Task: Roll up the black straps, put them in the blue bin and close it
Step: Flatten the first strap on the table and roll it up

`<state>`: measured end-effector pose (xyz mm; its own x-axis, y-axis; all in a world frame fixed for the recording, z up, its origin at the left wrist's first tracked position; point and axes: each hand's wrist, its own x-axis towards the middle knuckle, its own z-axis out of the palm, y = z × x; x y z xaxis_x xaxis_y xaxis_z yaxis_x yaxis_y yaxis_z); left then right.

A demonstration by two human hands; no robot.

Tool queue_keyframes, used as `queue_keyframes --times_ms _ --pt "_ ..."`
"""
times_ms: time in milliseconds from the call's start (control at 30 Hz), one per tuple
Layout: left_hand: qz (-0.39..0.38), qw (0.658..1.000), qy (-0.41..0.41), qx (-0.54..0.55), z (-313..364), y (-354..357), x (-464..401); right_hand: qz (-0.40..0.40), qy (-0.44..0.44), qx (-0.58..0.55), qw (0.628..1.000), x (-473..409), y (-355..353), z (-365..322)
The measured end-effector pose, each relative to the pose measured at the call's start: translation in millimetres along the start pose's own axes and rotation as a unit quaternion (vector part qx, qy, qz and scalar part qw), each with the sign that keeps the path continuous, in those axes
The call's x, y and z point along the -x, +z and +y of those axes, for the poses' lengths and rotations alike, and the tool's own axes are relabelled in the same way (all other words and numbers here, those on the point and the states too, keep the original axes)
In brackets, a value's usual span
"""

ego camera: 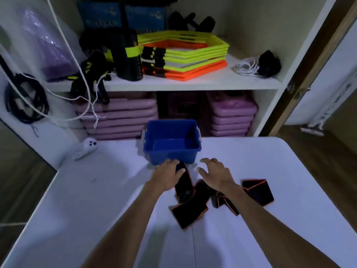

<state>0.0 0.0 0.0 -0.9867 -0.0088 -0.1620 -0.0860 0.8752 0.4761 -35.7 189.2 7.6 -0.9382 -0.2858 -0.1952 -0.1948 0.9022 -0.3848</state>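
Observation:
An open blue bin [172, 151] stands at the far edge of the white table [96, 200], with nothing visible inside it. No lid is in sight. Just in front of it lie several black straps with orange edging: one long strap [184, 187], one flat piece [188, 213] nearer me, one folded strap [225, 201] and one square piece [257, 191] to the right. My left hand [168, 174] grips the far rolled end of the long strap. My right hand [216, 175] hovers beside it with fingers spread, holding nothing.
A white controller [86, 147] lies at the table's far left corner. Behind the table stands a white shelf unit [173, 83] with stacked yellow and orange hexagon rings [185, 55], purple mats [119, 117], cords and black gear. A door frame rises at the right.

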Motion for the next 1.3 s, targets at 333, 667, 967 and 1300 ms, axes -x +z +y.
queue_keyframes --times_ms 333,667,967,1300 --pt "-0.059 0.996 -0.034 -0.056 -14 80 28 -0.068 0.03 -0.022 0.997 26 45 23" --pt "-0.009 0.994 -0.073 0.076 -26 96 22 -0.089 -0.092 0.037 0.991 25 59 22" --pt "-0.022 0.932 -0.105 0.347 -33 57 20 0.005 -0.21 0.074 0.975 9 76 10" --pt "0.052 0.93 -0.13 0.341 -51 80 7 0.118 -0.115 -0.055 0.985 -30 39 -36"
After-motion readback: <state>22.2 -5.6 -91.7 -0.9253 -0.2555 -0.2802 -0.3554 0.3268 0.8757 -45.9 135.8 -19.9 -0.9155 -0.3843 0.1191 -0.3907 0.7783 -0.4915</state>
